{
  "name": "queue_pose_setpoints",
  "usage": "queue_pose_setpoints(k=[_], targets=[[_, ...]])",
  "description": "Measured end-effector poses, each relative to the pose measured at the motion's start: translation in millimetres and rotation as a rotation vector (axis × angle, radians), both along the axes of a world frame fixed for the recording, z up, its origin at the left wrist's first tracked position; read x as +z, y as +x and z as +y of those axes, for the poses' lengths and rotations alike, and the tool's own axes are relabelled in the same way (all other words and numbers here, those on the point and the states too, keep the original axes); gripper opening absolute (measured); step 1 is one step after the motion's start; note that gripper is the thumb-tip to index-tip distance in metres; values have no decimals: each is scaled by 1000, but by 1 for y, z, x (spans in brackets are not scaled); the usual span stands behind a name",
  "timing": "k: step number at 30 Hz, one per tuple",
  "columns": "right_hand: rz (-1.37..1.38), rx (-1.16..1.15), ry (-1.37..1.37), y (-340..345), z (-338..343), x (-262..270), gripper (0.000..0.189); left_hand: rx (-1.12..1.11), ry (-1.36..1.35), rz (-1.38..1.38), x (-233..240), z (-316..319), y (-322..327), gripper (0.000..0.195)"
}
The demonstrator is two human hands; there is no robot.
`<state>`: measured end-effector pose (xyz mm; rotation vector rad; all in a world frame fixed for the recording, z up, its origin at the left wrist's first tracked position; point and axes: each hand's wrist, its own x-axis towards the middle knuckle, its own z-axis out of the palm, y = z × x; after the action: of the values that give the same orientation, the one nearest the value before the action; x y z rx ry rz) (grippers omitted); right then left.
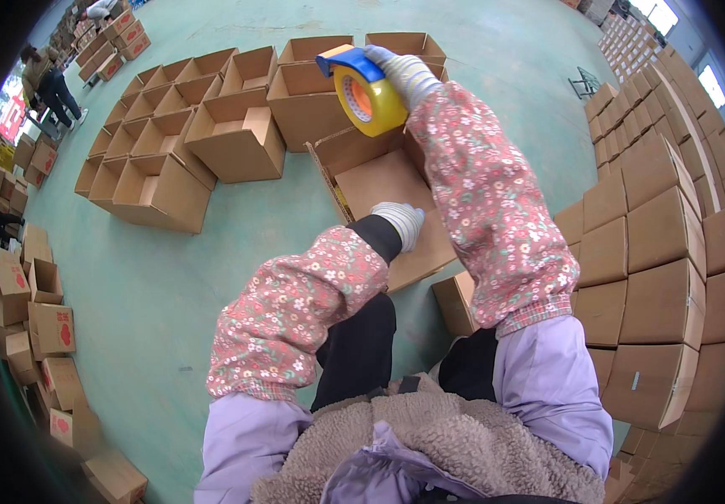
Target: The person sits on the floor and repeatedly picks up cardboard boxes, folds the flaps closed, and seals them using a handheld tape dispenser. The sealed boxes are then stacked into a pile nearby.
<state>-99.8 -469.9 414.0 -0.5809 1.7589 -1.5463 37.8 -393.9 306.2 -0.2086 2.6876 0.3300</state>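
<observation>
My right hand (405, 72), in a striped knit glove, is closed around a blue packing tape dispenser (362, 65) with a large roll of yellowish tape (372, 104). It is raised over the far edge of a cardboard box (380, 179) in front of me. My left hand (400, 223), gloved alike, is at the near part of this box, fingers bent; whether it grips a flap cannot be made out. Both forearms wear floral sleeve covers. A smaller cardboard box (457, 302) stands by my feet, partly hidden by my right sleeve.
Open cardboard boxes (160, 195) stand in rows on the green floor, ahead and left. Stacked cartons (658, 277) form a wall at right. More cartons (53, 327) line the left side. A person (53, 85) stands far left, with other people beyond.
</observation>
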Motion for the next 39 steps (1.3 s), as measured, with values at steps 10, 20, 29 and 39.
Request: queue_pose_setpoints(k=[10, 20, 29, 39], targets=[[485, 168, 132, 28, 64, -95, 50, 285, -403, 18, 23, -13, 30, 90], [-327, -390, -560, -44, 174, -33, 33, 209, -159, -291, 1, -28, 2, 99], [-393, -290, -571, -6, 146, -86, 36, 72, 15, -68, 13, -28, -18, 36], [-584, -395, -457, 1, 150, -126, 29, 988, 418, 1439, 19, -115, 67, 47]])
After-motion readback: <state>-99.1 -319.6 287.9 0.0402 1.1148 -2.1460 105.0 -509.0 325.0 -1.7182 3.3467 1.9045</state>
